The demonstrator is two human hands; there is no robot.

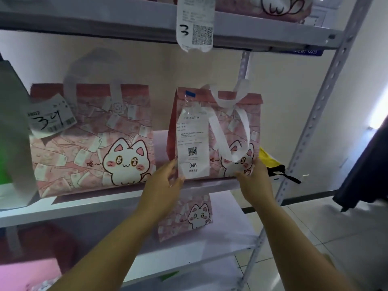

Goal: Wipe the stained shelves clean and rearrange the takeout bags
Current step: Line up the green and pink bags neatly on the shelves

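On the middle shelf [84,209], a pink takeout bag [228,120] with a receipt [193,143] stands upright, with a second bag [94,148] at its 9 o'clock. The left hand [165,183] pinches its 7 o'clock corner; the right hand [255,177] grips its 5 o'clock corner.

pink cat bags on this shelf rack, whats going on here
A person is handling the takeout bag with the 046 receipt on the middle shelf. The left hand grips its lower left corner and the right hand its lower right. It stands upright, apart from a wider cat-print bag to its left. A yellow cloth lies just to its right.
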